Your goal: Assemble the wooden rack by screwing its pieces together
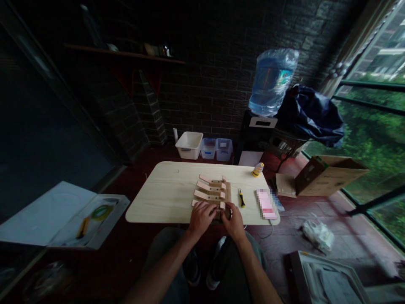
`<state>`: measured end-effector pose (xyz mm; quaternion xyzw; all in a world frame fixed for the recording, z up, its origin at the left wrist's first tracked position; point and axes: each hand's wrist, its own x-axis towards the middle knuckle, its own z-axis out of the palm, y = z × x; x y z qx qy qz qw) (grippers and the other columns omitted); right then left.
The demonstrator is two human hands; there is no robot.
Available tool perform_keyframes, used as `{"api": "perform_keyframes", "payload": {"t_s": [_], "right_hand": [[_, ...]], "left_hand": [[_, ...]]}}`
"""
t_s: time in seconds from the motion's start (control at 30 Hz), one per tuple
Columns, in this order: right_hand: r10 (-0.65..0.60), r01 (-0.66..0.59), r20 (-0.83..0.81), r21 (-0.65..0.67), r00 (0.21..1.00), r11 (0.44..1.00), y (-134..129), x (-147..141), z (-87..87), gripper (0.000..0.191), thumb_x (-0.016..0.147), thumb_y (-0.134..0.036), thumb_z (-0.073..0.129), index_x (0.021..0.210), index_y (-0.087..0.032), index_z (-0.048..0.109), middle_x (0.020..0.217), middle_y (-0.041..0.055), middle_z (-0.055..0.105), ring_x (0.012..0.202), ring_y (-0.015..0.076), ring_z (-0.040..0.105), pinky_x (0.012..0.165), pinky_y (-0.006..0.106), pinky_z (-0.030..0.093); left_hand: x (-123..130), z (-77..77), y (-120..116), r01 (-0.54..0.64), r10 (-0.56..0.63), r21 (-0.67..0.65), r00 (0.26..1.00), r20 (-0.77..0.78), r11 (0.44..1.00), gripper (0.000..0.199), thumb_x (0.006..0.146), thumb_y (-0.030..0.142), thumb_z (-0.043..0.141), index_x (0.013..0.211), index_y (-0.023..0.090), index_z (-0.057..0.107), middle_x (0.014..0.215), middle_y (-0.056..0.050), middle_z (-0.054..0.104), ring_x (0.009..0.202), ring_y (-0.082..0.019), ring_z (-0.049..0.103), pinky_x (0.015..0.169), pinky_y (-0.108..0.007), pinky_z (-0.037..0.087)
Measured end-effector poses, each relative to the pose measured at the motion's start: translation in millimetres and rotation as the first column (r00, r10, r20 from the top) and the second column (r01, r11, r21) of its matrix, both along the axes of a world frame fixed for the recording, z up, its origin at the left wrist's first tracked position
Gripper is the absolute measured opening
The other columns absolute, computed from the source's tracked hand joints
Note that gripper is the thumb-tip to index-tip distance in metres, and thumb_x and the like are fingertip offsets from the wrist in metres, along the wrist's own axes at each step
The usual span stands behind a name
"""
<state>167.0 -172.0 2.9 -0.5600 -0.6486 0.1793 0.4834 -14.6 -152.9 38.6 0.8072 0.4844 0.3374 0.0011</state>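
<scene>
Pale wood-grain covers the bench [171,190], at whose near edge the slatted wooden piece [228,191] could be tipped off by an outward press. Its near end is touched by the curled left hand [201,218] and bent right hand [234,222], whose grip cannot be told; the screwdriver [242,199] could be knocked by a rightward slip.

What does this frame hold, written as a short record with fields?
Surface: pale wood-grain table with rounded corners
Left hand: on the near end of a brown wooden rack with slanted slats
Right hand: on the same end, farther right
Tool: yellow-and-black screwdriver, right of the rack
Far right: small clear yellow-based bottle
Behind table: white plastic bin, two clear bluish plastic bins
</scene>
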Motion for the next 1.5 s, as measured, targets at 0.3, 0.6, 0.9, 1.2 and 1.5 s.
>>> {"api": "perform_keyframes", "payload": {"t_s": [0.3,0.6,0.9,1.2,1.5], "right_hand": [[0.024,-0.023,-0.025,0.026,0.999,0.999,-3.6,2.7,1.4,0.046,0.086,-0.027,0.061,0.131,-0.021,0.059,0.119,0.0122,0.07,0.11,0.027,0.065,0.098,0.046,0.054],[0.011,-0.011,-0.004,0.014,1.0,1.0,-0.9,1.0,-0.4,0.039,0.088,-0.028,0.06,0.126,-0.021,0.062,0.117,0.012,0.07,0.11,0.0273,0.065,0.098,0.046,0.053],[-0.052,0.053,-0.063,0.007,0.997,0.999,-6.1,7.5,-0.9,0.037,0.094,-0.032,0.052,0.127,-0.02,0.061,0.12,0.0131,0.07,0.111,0.0263,0.065,0.089,0.042,0.054],[-0.482,0.493,0.16,-0.031,0.861,0.87,47.4,68.7,-22.6,0.051,0.088,-0.043,0.058,0.124,-0.007,0.062,0.115,0.0265,0.069,0.109,0.0372,0.063,0.091,0.047,0.048],[-0.405,0.485,0.299,-0.286,0.864,0.826,71.3,81.4,-40.5,0.04,0.09,-0.045,0.052,0.102,-0.014,0.072,0.091,0.0219,0.075,0.089,0.0329,0.071,0.075,0.038,0.047]], "left_hand": [[-0.5,-0.2,0.9,0.014,-0.014,0.002,1.0,0.006,1.0,0.012,0.093,0.022,0.065,0.098,0.026,0.075,0.088,-0.004,0.075,0.087,-0.022,0.067,0.082,-0.037,0.047],[-0.3,-3.0,-0.8,0.003,-0.003,0.014,1.0,0.002,1.0,0.009,0.09,0.017,0.067,0.089,0.024,0.072,0.083,-0.003,0.072,0.085,-0.021,0.065,0.081,-0.035,0.047],[2.5,-3.9,-1.3,-0.002,0.002,0.023,1.0,0.029,1.0,0.011,0.089,0.015,0.066,0.086,0.024,0.071,0.08,-0.003,0.072,0.082,-0.021,0.065,0.079,-0.035,0.047],[3.4,-4.2,-0.6,-0.005,0.005,0.003,0.999,0.034,1.0,0.009,0.089,0.015,0.068,0.088,0.024,0.07,0.081,-0.002,0.073,0.084,-0.022,0.065,0.079,-0.037,0.047],[4.9,-6.1,1.1,-0.034,0.034,0.008,0.999,0.035,0.999,0.01,0.089,0.015,0.067,0.086,0.024,0.07,0.081,-0.002,0.073,0.084,-0.022,0.065,0.08,-0.037,0.046]]}}
